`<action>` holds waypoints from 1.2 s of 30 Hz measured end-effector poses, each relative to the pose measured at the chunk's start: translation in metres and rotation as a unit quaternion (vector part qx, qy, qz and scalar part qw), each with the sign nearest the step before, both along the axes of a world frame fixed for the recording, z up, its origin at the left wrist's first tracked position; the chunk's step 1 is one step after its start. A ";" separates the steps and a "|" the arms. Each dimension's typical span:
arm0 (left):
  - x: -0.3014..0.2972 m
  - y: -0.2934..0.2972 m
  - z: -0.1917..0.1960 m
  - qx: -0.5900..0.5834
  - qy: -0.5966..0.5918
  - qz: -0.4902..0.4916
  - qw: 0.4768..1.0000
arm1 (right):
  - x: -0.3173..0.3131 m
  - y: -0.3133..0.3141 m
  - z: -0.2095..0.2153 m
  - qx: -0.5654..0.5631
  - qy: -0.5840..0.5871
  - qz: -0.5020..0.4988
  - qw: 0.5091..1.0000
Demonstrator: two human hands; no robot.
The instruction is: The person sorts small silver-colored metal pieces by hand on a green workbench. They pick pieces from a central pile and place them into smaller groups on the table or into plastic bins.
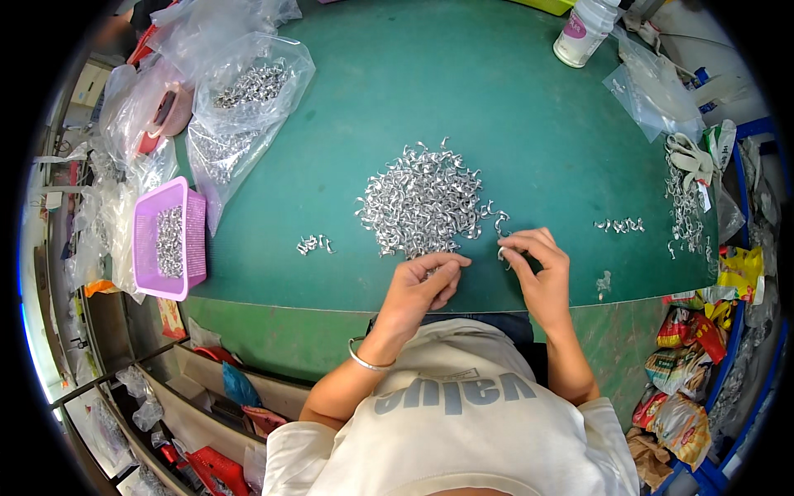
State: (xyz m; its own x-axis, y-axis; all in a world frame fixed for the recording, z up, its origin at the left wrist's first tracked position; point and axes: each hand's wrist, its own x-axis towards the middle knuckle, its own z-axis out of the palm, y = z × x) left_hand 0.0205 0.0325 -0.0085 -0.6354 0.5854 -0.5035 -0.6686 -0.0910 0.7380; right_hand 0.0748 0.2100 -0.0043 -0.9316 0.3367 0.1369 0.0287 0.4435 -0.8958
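A heap of small curved silver metal pieces (422, 198) lies in the middle of the green table, just beyond my hands. My left hand (420, 288) is closed at the heap's near edge, thumb against the index finger; whatever it may hold is hidden. To the right of the heap, my right hand (542, 273) pinches one small curved metal piece (501, 255) between thumb and fingertips. A few loose pieces (498, 219) trail from the heap just beyond this hand. Both hands are apart from each other.
At left stand a purple basket (198, 248) of metal pieces and an open plastic bag (285, 91) with more. Small groups lie at left (314, 245) and right (620, 225). A chain-like cluster (686, 207) sits at the right edge, a white bottle (579, 37) at the back right.
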 end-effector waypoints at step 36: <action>0.003 0.009 0.023 0.035 0.097 -0.025 0.994 | 0.021 -0.020 0.030 -0.248 0.008 0.050 0.967</action>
